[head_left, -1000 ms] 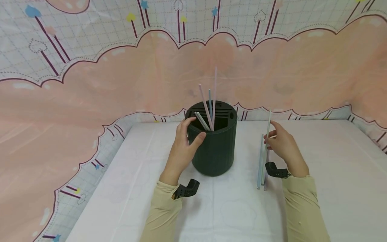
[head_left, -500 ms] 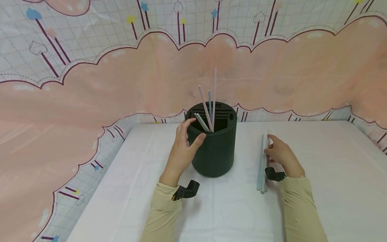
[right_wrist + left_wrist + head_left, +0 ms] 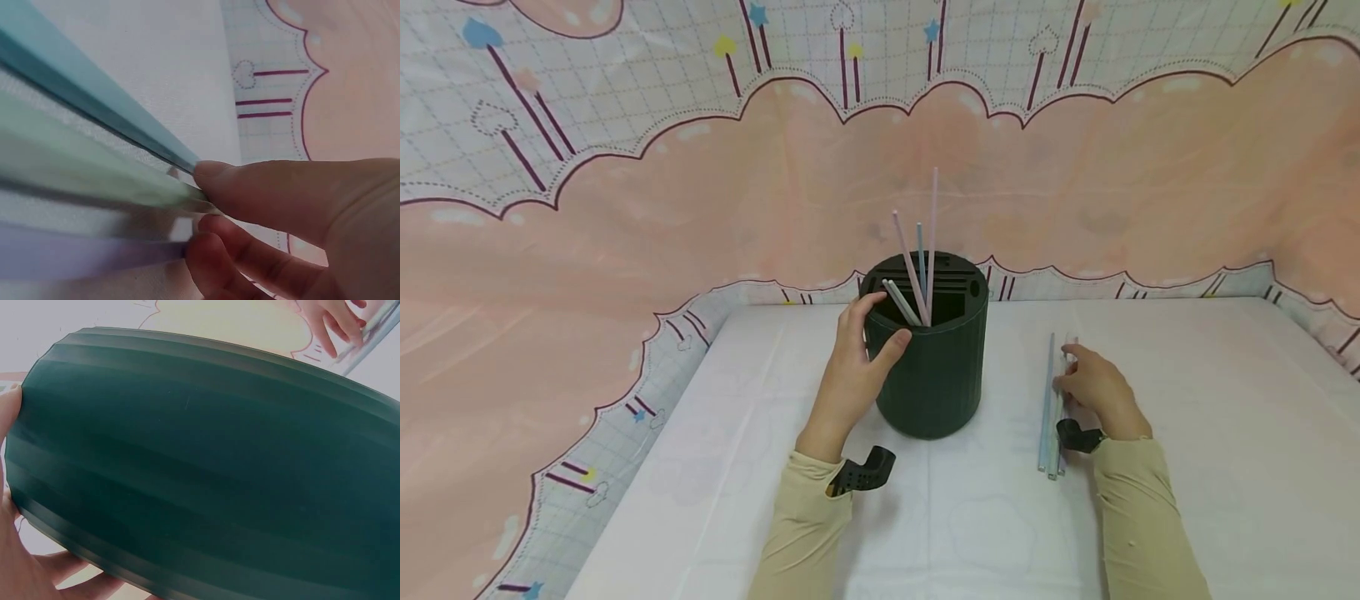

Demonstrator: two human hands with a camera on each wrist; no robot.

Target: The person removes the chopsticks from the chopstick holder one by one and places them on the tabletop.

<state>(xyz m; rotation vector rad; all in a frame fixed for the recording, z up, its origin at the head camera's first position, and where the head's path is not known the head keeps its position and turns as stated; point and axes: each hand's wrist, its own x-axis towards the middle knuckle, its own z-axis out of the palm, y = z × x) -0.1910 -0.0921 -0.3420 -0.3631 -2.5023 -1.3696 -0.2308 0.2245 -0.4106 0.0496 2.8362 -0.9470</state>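
Gripping dark holder [image 3: 928, 383] with left hand [image 3: 853, 358], pinching green stick [image 3: 100, 164] with right hand [image 3: 1101, 387], probably light, stiff, kinda slick, so best grabbed mid-length tbh.

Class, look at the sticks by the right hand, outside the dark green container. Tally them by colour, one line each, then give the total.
Blue stick: 1
Pale green stick: 1
Purple stick: 1
Total: 3
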